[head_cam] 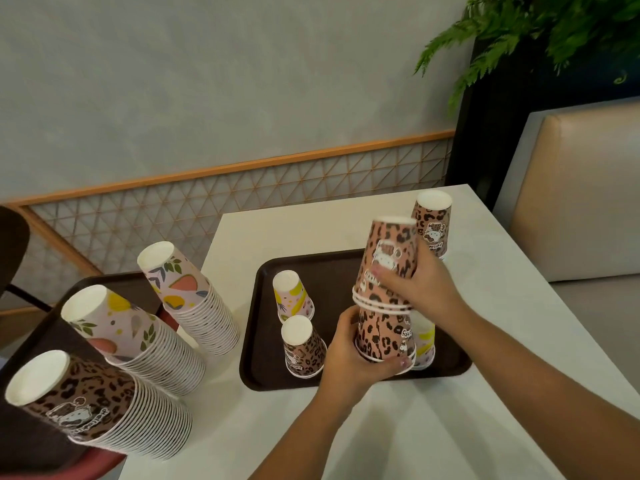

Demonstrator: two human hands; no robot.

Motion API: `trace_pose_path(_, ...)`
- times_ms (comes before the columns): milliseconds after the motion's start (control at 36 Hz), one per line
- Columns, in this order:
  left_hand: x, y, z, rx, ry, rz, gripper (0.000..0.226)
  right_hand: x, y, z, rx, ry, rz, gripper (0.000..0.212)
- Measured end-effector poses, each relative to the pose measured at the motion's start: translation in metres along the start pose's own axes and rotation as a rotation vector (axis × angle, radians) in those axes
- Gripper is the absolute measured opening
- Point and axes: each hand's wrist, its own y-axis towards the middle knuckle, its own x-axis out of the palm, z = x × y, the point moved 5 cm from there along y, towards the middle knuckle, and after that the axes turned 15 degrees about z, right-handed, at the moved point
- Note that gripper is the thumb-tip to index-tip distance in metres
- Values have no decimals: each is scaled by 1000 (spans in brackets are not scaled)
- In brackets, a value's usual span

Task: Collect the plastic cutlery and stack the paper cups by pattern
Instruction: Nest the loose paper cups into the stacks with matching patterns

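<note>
My right hand (420, 284) grips a short stack of upside-down leopard-print cups (389, 263) and holds it on top of another leopard cup (384, 336), which my left hand (349, 355) grips low on the dark tray (322, 268). On the tray also stand an upside-down floral cup (292, 294) and a single leopard cup (303, 346). A floral cup (425, 344) peeks out behind the held cups. One more leopard cup (433, 225) stands at the tray's far right. No cutlery is visible.
To the left, a second dark tray (41, 344) carries three tall leaning stacks: two floral stacks (188, 296) (138, 344) and a leopard stack (100, 403). The white table (519, 306) meets a beige bench (571, 188) on the right. A plant (536, 32) hangs above.
</note>
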Motion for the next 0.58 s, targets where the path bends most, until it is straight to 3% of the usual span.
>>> trace_pose_path(83, 0, 0, -2, -13, 23, -11, 83, -17, 21, -21, -42, 71, 127, 47)
trace_pose_path(278, -1, 3, 5, -17, 5, 9, 79, -58, 72, -55, -243, 110, 452, 70)
trace_pose_path(444, 2, 10, 15, 29, -24, 26, 75, -61, 97, -34, -252, 0, 446, 77)
trace_pose_path(583, 8, 18, 25, 47, -43, 42, 76, -54, 101, 5, -132, -99, 321, 79)
